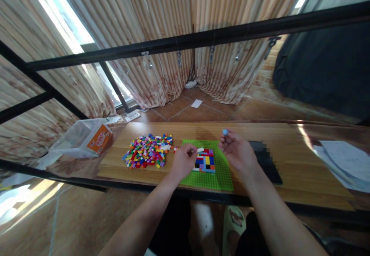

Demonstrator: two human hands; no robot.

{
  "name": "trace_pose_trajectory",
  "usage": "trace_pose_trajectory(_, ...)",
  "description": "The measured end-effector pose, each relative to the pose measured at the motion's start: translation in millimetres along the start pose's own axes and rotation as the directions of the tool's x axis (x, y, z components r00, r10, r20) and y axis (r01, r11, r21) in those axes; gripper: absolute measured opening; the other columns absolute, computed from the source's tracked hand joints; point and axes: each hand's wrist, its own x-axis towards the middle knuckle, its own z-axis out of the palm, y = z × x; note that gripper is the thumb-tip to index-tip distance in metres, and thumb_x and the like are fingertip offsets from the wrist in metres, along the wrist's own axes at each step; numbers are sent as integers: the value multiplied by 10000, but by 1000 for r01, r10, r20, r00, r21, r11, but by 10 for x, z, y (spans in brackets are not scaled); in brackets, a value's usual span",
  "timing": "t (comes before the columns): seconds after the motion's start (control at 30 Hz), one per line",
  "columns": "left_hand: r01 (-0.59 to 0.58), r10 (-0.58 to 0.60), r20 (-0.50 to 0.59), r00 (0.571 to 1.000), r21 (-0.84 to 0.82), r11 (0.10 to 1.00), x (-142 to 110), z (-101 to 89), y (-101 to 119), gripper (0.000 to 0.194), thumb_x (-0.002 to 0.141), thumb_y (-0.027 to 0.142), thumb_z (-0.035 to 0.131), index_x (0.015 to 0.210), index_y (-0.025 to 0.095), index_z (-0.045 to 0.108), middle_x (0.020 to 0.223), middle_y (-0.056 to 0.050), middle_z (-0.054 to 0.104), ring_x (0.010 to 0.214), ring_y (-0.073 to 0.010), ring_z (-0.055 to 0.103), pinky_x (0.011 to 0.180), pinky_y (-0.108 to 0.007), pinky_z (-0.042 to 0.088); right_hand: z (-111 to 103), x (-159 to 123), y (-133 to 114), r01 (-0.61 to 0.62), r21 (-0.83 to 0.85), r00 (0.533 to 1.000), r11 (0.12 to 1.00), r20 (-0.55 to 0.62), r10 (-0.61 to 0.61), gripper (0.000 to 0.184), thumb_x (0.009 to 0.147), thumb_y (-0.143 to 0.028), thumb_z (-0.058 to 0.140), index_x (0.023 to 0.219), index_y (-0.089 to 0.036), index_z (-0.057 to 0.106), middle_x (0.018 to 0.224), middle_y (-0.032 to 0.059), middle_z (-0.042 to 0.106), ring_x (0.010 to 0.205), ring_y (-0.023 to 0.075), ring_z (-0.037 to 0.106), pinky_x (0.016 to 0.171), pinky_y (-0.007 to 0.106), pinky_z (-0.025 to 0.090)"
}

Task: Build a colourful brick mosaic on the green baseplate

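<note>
The brick assembly (207,162) sits on the green baseplate (222,181), between the two hands. The left hand (184,161) is at its left edge, thumb and finger pinched together with a white brick (200,150) at their tips, over the assembly's far side. The right hand (237,151) is raised to the right of the assembly, well clear of it, gripping a small light-blue brick (225,132) at the fingertips; its remaining fingers are loosely curled.

The left hand covers the assembly's left portion, so its full outline cannot be confirmed. Whether the white brick touches the assembly cannot be determined. A dark flat object (270,171) to the right is partly hidden by the right forearm and partly pixelated. Individual studs are too small to read.

The assembly is low and roughly rectangular, in blue, red, yellow, black, white, orange and purple-pink. A loose multicoloured brick pile (148,152) lies left on the wooden table (308,167).
</note>
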Motion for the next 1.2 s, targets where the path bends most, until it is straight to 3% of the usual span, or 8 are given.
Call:
trace_pose_trajectory(0.1,-73,71,50,996,34,997,130,11,19,149,760,65,532,721,163,638,681,17,612,633,-106,541,621,-214,411,-54,44,-10,-65,27,997,997,41,64,94,686,-216,619,778,-195,628,690,-9,640,586,87,570,464,171,439)
trace_pose_trajectory(0.2,-124,120,85,989,47,991,228,15,15,163,751,49,536,735,164,650,698,12,629,661,-114,554,658,-226,429,-123,119,72,12,-248,1000,969,29,-5,111,702,-300,640,719,-191,627,673,4,637,539,93,529,411,180,368)
trace_pose_trajectory(0.3,-157,152,111,982,43,987,295,23,-8,184,734,28,543,763,165,663,752,4,659,738,-127,594,724,-240,452,-190,206,226,207,-702,973,681,75,-219,152,676,-315,686,743,-179,692,726,29,691,620,129,576,530,224,438)
trace_pose_trajectory(0.4,-158,153,133,979,31,987,344,46,-48,199,725,20,549,780,166,673,773,2,673,769,-135,613,747,-248,464,-239,272,363,280,-892,956,354,223,-192,247,721,-324,648,882,-165,747,824,61,737,730,173,630,673,278,474)
trace_pose_trajectory(0.6,-86,88,117,989,-28,996,363,145,-124,165,731,32,570,757,161,669,742,7,675,731,-127,617,720,-238,478,-231,283,379,384,-915,923,122,384,-27,290,821,-361,549,931,-192,758,858,39,754,752,178,651,658,267,447)
trace_pose_trajectory(0.83,-72,75,101,992,-29,997,334,125,-228,276,715,-1,531,891,160,670,883,-27,706,855,-152,643,854,-302,504,-179,244,308,367,-924,930,-105,368,10,267,856,-295,508,908,-239,763,907,22,756,820,178,664,724,265,445)
trace_pose_trajectory(0.97,15,-3,88,996,-139,990,381,75,-375,353,718,-5,514,1000,155,652,942,-45,713,905,-157,657,894,-323,510,-178,240,309,356,-921,934,-158,358,19,258,863,-311,519,927,-262,764,954,20,754,868,180,667,755,265,451)
trace_pose_trajectory(1.2,131,-106,123,987,-217,967,411,118,-454,215,816,120,540,991,145,663,883,-56,729,842,-161,678,820,-308,538,-184,249,300,345,-918,937,-196,348,21,244,859,-343,540,938,-299,766,937,4,759,835,181,672,735,269,459)
